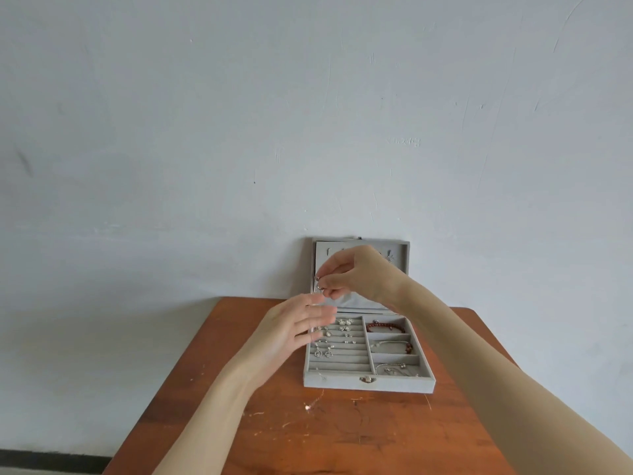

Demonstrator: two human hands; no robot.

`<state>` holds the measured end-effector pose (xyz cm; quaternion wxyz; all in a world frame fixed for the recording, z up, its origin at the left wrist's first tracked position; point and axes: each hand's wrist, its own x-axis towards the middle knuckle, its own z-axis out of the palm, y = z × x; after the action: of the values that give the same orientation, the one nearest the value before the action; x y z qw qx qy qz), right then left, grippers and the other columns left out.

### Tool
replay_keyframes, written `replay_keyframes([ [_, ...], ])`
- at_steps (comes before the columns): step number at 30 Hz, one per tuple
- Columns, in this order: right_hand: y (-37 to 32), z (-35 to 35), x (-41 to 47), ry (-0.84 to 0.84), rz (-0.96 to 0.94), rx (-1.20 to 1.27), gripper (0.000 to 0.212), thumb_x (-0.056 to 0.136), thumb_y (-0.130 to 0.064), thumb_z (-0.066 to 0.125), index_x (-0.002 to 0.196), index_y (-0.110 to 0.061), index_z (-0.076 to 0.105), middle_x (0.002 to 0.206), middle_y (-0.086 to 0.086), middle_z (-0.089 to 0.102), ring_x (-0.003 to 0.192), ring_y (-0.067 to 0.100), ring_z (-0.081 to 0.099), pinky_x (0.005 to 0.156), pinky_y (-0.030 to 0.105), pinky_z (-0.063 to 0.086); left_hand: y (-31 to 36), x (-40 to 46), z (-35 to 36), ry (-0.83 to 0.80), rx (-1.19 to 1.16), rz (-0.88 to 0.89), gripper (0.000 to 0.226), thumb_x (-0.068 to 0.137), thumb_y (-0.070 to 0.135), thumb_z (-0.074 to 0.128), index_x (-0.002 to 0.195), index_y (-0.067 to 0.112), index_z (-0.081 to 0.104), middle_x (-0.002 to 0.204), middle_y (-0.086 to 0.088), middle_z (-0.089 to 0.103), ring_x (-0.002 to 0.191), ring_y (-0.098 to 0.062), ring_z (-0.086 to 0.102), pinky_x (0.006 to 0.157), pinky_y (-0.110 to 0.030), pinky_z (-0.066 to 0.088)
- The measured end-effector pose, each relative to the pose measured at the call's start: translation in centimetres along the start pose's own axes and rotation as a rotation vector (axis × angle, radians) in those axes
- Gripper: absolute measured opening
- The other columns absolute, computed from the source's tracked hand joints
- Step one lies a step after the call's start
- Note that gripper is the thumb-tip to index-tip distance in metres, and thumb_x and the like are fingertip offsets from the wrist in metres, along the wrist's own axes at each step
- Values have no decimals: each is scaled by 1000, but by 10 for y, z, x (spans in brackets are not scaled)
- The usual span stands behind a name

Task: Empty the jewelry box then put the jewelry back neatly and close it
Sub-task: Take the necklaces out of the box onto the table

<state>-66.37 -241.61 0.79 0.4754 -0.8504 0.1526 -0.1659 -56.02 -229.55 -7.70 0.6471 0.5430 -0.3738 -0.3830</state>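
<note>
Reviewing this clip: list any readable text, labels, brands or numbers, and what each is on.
No text reads clearly.
Wall: faint scratched marks, too faint to read.
Jewelry box: metal clasp, no legible brand or label.
Table: only scratches.

A plain domestic room, most likely part of a home. A small wooden table point(342, 437) with a reddish-brown, scratched and scuffed top stands pushed against a bare, pale plastered wall point(239, 114) marked with smears and hairline streaks. At lower left a strip of dark baseboard point(51, 461) runs along the foot of the wall. On the table sits an open grey velvet-lined jewelry box point(368, 382), its lid point(404, 255) leaning against the wall and its compartments holding earrings point(342, 329) and bracelets point(385, 327), personal items typical of a household setting. No tools, instruments or shop fittings appear.
</note>
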Motion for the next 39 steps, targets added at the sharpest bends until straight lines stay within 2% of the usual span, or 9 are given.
replay_keyframes([
  [2,3,-1,-1,6,13,51,10,82,3,63,81,-6,67,63,4,66,52,5,62,61,14,52,1,-1,1,-30,-110,-17,36,98,32,36,111,9,59,93,-11,71,94,-25,67,90,-39,49],
  [5,9,-3,-4,-13,36,115,15,81,5,61,80,-9,68,64,4,66,59,11,62,66,16,53,4,-3,-1,-54,-165,-40,35,92,33,43,99,5,62,60,-4,53,56,-17,52,61,-30,47],
  [8,12,-3,-6,-44,64,178,16,81,8,61,83,-6,68,68,8,65,61,11,62,64,14,52,7,-3,-5,-31,-84,-21,26,83,29,55,88,5,64,57,1,40,50,-10,35,47,-20,33],
  [13,20,3,-6,-94,118,247,15,80,9,61,88,-2,67,72,10,65,64,11,63,65,15,53,13,-6,-16,54,47,48,15,87,17,59,82,5,67,59,1,43,51,-9,33,46,-19,27],
  [20,37,23,-5,-181,212,511,19,81,13,56,90,0,65,65,5,65,58,8,60,57,14,50,21,-10,-24,94,269,93,19,92,19,54,83,7,65,50,4,41,42,-8,26,42,-19,18],
  [26,63,55,-14,-223,260,822,22,83,12,52,87,-4,66,71,5,63,60,9,57,61,20,46,21,-12,-23,140,451,76,17,92,22,54,85,11,65,49,4,46,40,-7,34,40,-11,28],
  [29,72,71,-16,-236,267,843,14,84,5,57,93,-2,65,79,6,63,69,10,58,62,20,47,22,-11,-22,139,531,59,17,92,20,53,86,10,66,48,3,46,35,1,39,41,-4,32],
  [32,77,80,-11,-229,254,871,18,80,-7,65,97,-4,64,84,4,63,74,10,58,64,19,47,24,-11,-25,128,586,43,16,91,22,54,84,15,67,45,6,51,36,-1,39,42,-7,33],
  [39,78,87,-5,-136,210,930,8,72,-15,66,76,-9,63,71,4,66,61,9,59,57,19,44,20,-16,-44,181,603,33,16,92,27,53,82,22,65,50,3,60,40,-10,37,45,-16,33],
])
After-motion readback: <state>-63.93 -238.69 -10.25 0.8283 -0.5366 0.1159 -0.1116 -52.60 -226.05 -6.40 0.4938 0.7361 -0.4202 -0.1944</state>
